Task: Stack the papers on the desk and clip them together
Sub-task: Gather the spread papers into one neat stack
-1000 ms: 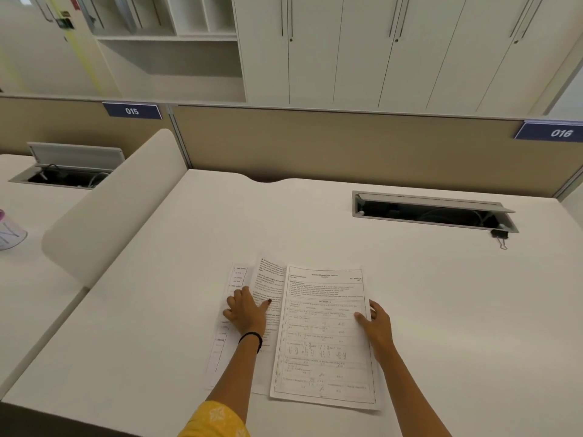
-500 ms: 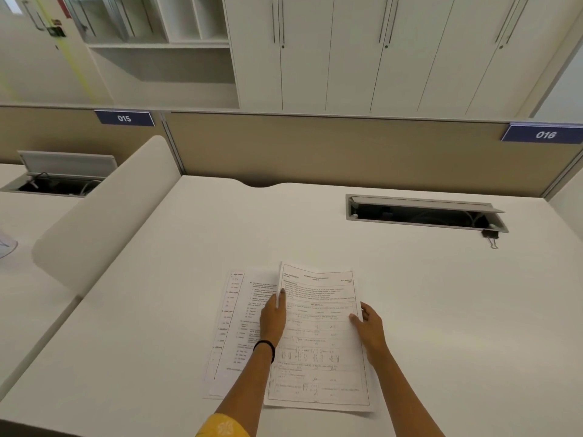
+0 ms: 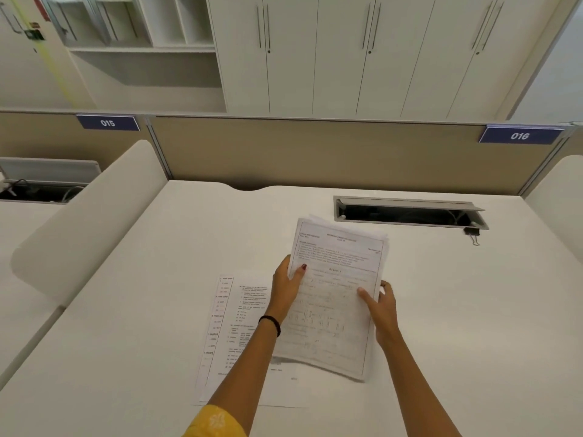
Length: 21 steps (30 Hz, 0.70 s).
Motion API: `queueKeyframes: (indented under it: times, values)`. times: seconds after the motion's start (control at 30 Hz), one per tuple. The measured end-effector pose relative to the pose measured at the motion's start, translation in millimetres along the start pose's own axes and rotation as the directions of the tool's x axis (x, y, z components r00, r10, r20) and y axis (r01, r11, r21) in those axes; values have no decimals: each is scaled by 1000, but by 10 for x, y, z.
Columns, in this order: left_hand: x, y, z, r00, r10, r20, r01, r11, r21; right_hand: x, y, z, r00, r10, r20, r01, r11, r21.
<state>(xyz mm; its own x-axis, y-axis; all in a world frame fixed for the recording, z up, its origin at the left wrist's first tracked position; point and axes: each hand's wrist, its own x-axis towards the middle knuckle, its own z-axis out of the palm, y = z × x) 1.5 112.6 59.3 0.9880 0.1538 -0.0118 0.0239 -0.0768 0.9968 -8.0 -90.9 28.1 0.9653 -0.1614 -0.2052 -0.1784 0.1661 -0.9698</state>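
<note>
Fingers (image 3: 363,293) of left hand (image 3: 284,287), right hand (image 3: 383,307) grip paper stack (image 3: 334,310) edges.

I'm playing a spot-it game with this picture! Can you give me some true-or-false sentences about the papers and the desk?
1. The left hand and right hand both hold a sheaf of papers. True.
2. The binder clip is clipped on that sheaf. False: it lies on the desk by the cable hatch, apart from the papers.
3. More printed sheets lie flat on the desk under the left arm. True.
4. The blue sign on the right says 018. False: it says 016.
</note>
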Motion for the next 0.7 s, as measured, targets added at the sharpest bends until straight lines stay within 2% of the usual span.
queueKeyframes:
  times: [0.17,0.33,0.53,0.7]
  values:
    - [73,351,98,994,109,-4,-109,991,-77,-5,-384,-33,990,-136,-25,137,987,78]
    - [76,595,103,984,175,-41,-178,978,-106,-30,-661,-13,971,-238,-15,239,969,62]
    - [10,470,26,998,69,5,-67,987,-146,-48,-629,-28,979,-175,101,183,980,-79]
    - [-3,502,74,999,38,21,-34,984,-175,-69,-657,20,983,-161,88,166,985,-51]
